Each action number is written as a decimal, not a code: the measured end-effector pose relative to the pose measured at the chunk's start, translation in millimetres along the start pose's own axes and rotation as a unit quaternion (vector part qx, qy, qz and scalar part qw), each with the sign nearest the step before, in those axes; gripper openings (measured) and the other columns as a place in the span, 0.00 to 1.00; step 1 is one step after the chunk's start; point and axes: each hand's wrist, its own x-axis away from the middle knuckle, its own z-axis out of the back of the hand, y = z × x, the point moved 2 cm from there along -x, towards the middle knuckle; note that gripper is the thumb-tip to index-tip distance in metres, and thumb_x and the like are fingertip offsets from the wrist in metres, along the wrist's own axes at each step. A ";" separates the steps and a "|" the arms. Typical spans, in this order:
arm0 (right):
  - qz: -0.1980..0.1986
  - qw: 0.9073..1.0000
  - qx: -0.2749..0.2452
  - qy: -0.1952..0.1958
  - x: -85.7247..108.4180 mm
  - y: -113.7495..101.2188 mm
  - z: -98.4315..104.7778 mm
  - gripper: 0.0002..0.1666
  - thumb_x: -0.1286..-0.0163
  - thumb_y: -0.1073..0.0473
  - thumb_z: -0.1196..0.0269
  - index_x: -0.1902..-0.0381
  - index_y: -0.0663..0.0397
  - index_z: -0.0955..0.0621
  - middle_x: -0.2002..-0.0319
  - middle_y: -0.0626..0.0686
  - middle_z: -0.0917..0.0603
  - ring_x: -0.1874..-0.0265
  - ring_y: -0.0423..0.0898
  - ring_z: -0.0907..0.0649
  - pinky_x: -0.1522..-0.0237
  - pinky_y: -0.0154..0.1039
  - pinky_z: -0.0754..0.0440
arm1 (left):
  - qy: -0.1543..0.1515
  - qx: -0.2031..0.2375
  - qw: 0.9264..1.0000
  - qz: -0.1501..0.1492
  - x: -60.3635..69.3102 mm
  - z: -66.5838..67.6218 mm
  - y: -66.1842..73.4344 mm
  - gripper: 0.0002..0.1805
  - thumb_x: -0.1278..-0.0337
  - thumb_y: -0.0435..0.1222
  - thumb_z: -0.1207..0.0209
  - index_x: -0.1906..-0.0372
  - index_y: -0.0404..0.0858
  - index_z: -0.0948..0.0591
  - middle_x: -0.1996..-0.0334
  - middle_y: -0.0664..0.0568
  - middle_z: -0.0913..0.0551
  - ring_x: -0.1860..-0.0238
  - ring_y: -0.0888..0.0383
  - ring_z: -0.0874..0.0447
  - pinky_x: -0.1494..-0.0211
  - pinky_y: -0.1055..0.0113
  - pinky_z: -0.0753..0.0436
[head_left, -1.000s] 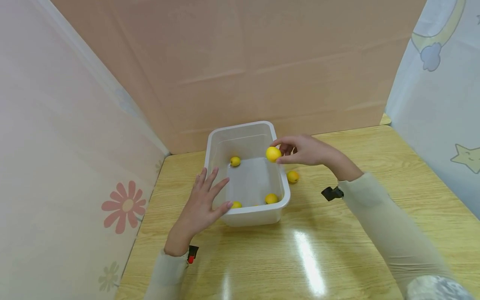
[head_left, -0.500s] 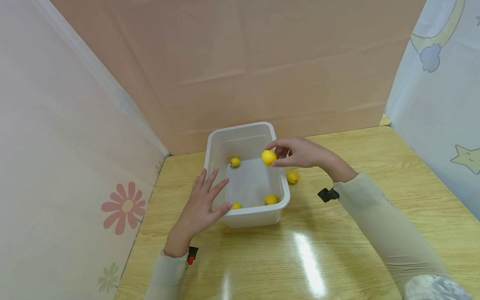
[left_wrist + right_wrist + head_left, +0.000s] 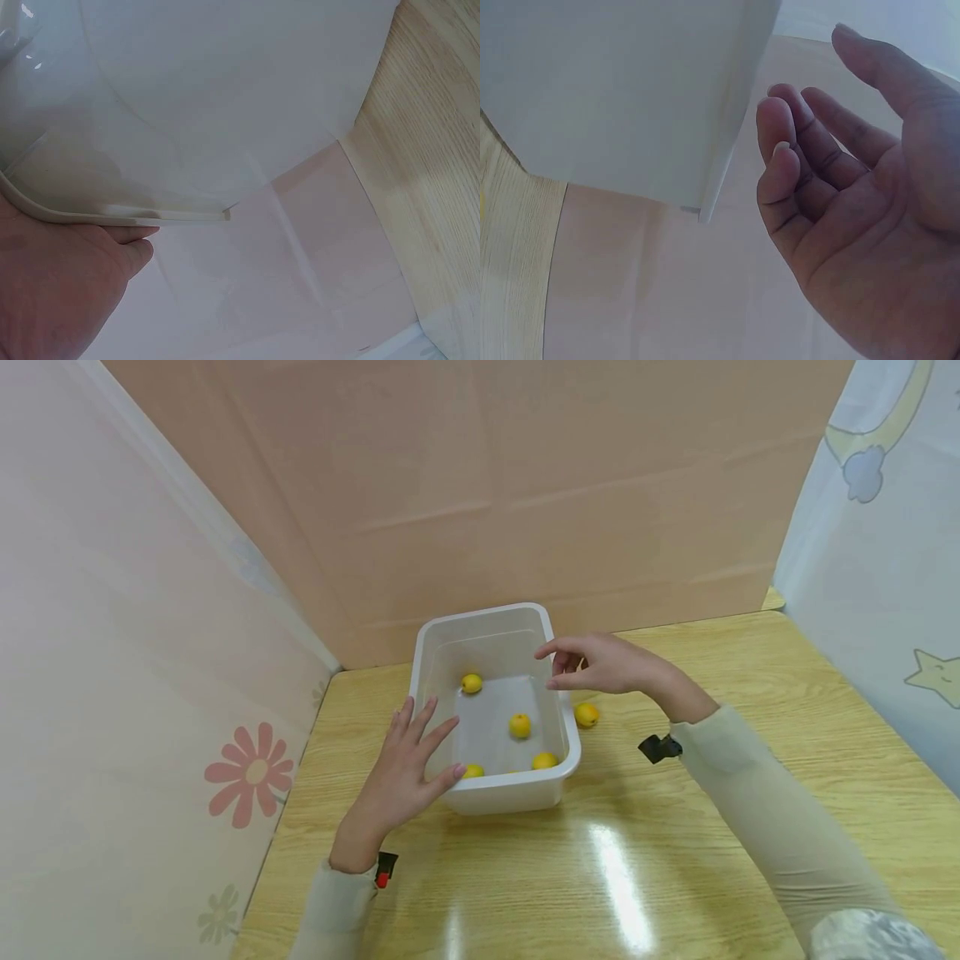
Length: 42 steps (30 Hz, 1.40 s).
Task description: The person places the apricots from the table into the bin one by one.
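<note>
In the head view a white plastic bin (image 3: pixel 517 800) stands on the table. Inside it lie several small yellow lemons: one near the far left corner (image 3: pixel 472 683), one mid-floor (image 3: pixel 520 726), others partly hidden along the near wall (image 3: pixel 545 762). My left hand (image 3: pixel 405 768) rests with spread fingers on the bin's left rim and near corner; the left wrist view shows the palm against the rim (image 3: pixel 97 219). Over the right rim hovers my right hand (image 3: pixel 603 664), thumb and forefinger apart. The right wrist view shows that hand (image 3: pixel 855 195) holding nothing, its fingers loosely bent.
Another lemon (image 3: pixel 587 715) lies on the wooden table (image 3: pixel 675 860), just outside the bin's right wall. A pinkish-brown cloth (image 3: pixel 487 510) hangs behind the bin. Patterned sheets line the left side (image 3: pixel 150 677) and the right side (image 3: pixel 885 568).
My right hand brought a lemon over the bin's right side, then let it go; that lemon now lies on the bin floor. The left hand has stayed in place.
</note>
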 end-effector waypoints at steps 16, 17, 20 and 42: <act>-0.005 0.999 -0.011 0.032 10.2 11.9 10.5 0.27 0.29 0.54 0.33 0.35 0.58 0.22 0.60 0.48 0.14 0.56 0.48 0.16 0.49 0.47 0.19 | 0.000 0.003 1.000 -0.005 0.4 2.3 0.8 0.37 0.32 0.60 0.47 0.25 0.46 0.30 0.19 0.43 0.49 0.19 0.35 0.64 0.21 0.38 0.61; -0.007 0.999 -0.013 0.035 11.3 12.9 11.0 0.28 0.29 0.54 0.33 0.35 0.58 0.23 0.59 0.48 0.14 0.56 0.48 0.16 0.49 0.48 0.19 | 0.000 0.004 1.000 -0.005 0.3 2.2 0.7 0.37 0.32 0.60 0.47 0.25 0.46 0.30 0.19 0.44 0.49 0.19 0.35 0.64 0.21 0.38 0.61; -0.018 0.999 -0.017 0.040 14.9 15.7 11.9 0.28 0.28 0.54 0.33 0.34 0.57 0.23 0.59 0.48 0.15 0.55 0.48 0.16 0.49 0.48 0.20 | 0.000 0.006 1.000 -0.005 0.3 2.1 0.5 0.37 0.32 0.59 0.46 0.25 0.46 0.30 0.19 0.45 0.50 0.19 0.36 0.65 0.21 0.38 0.61; -0.069 0.995 -0.032 0.071 30.5 57.0 -0.3 0.26 0.28 0.50 0.34 0.36 0.52 0.22 0.59 0.48 0.16 0.56 0.48 0.17 0.54 0.46 0.19 | 0.007 0.012 1.000 -0.009 0.7 0.4 -3.4 0.36 0.32 0.58 0.45 0.26 0.46 0.30 0.19 0.43 0.48 0.19 0.36 0.65 0.21 0.37 0.60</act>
